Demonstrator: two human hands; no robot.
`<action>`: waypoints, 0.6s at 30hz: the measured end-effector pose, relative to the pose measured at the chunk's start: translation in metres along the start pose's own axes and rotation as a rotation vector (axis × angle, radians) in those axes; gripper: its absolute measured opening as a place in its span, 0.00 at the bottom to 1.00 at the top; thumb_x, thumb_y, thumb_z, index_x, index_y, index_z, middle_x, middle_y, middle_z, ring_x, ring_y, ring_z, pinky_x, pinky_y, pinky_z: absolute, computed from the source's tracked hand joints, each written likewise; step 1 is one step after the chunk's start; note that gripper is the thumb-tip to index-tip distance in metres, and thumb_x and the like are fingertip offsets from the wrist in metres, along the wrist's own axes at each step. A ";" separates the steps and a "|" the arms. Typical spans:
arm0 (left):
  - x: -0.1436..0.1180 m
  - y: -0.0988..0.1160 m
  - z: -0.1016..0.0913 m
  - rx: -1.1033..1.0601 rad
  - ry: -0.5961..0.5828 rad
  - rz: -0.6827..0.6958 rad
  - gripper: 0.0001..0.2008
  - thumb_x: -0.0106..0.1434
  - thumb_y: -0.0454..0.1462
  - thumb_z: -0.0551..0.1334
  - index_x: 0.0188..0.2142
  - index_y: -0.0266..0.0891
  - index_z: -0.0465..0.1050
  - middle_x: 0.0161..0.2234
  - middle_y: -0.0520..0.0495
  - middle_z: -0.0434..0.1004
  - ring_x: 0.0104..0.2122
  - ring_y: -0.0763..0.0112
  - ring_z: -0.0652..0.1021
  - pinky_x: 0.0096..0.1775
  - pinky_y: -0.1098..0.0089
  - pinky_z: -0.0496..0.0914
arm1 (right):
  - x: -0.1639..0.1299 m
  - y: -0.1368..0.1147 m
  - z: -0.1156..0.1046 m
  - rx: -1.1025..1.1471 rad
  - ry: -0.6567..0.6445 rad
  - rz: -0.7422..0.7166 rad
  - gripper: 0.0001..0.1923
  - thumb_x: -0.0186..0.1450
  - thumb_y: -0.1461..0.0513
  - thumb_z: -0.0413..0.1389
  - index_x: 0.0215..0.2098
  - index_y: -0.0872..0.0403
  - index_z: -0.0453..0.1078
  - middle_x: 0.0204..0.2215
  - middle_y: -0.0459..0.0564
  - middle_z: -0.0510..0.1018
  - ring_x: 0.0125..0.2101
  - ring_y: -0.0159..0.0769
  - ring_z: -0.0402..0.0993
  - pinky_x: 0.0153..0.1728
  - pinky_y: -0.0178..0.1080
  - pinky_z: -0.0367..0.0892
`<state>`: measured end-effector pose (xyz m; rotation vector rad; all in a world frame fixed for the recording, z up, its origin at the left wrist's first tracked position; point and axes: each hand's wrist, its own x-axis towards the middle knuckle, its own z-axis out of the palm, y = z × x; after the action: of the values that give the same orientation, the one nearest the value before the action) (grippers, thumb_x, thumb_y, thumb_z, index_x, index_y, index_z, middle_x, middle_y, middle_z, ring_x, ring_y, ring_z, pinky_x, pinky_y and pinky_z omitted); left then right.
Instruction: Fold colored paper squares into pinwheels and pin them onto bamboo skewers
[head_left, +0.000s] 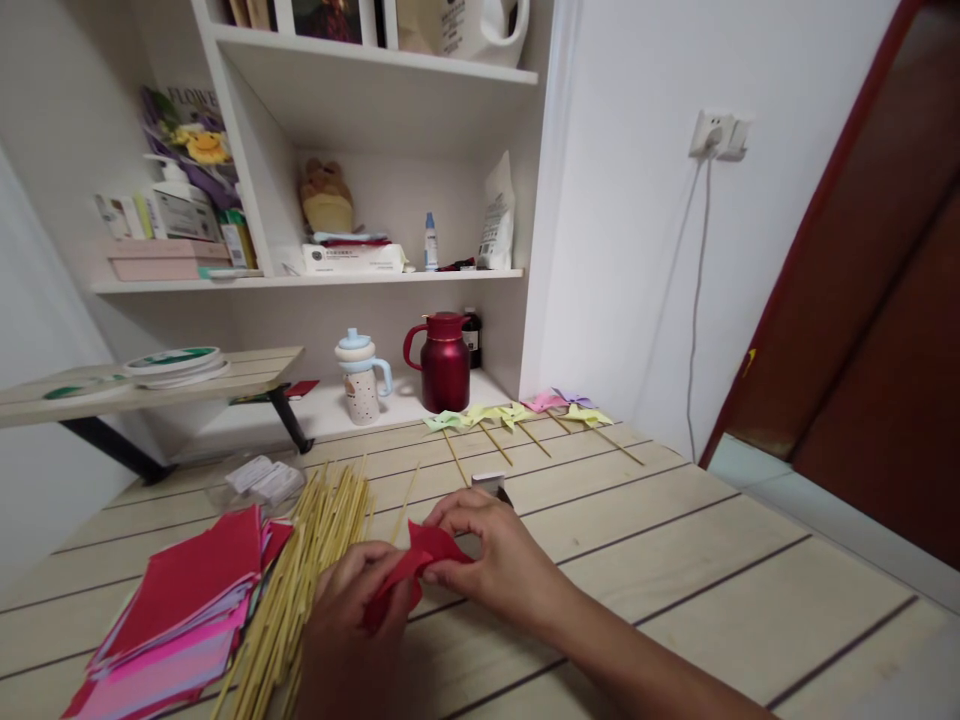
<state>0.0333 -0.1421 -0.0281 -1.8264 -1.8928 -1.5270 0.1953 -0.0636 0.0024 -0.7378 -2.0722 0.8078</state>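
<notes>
Red paper (pixel 416 570): a folded sheet held between both hands, low over the wooden table (pixel 675 560), just right of the sticks.
Left hand (pixel 352 610): fingers curled closed around the paper's lower left part, thumb on top.
Right hand (pixel 491 555): fingertips pinched on the paper's upper right edge, wrist resting toward the table.
Sticks (pixel 315 560): a loose bundle of thin bamboo skewers lying on the table, just beside the left hand; whether they touch it I cannot tell.
Paper stack (pixel 187 610): red and pink squares piled at the left, against the sticks.
Pinwheels (pixel 525 412): several small paper ones in green, yellow, pink and purple, on sticks, lying in a row at the far edge of the table.
Small object (pixel 489 484): behind the right hand, partly hidden, too unclear to name.
Red jug (pixel 444 362): on the low shelf behind the table, with a pale spouted cup (pixel 361 378) to its left.
</notes>
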 end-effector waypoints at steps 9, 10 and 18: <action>-0.005 -0.005 -0.001 -0.048 0.087 -0.069 0.16 0.57 0.48 0.66 0.44 0.49 0.78 0.42 0.47 0.79 0.43 0.59 0.78 0.46 0.59 0.71 | -0.001 0.002 0.005 0.267 0.006 0.143 0.07 0.51 0.69 0.66 0.21 0.55 0.74 0.26 0.44 0.77 0.30 0.34 0.71 0.34 0.35 0.64; -0.004 -0.008 -0.002 -0.101 0.147 -0.113 0.23 0.56 0.48 0.67 0.51 0.49 0.74 0.46 0.46 0.77 0.47 0.58 0.77 0.50 0.57 0.69 | -0.001 0.002 0.006 0.367 -0.001 0.217 0.05 0.51 0.68 0.66 0.22 0.56 0.74 0.24 0.43 0.76 0.27 0.32 0.69 0.31 0.34 0.63; 0.008 -0.035 0.006 -0.688 0.345 -0.447 0.45 0.49 0.48 0.72 0.64 0.50 0.56 0.49 0.46 0.70 0.46 0.61 0.78 0.43 0.67 0.75 | 0.001 -0.005 0.012 1.080 0.174 0.508 0.17 0.42 0.61 0.73 0.28 0.60 0.77 0.25 0.50 0.81 0.23 0.30 0.71 0.27 0.32 0.64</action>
<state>0.0065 -0.1242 -0.0454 -1.1915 -1.8062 -2.7010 0.1834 -0.0694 0.0006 -0.6459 -1.0067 1.8342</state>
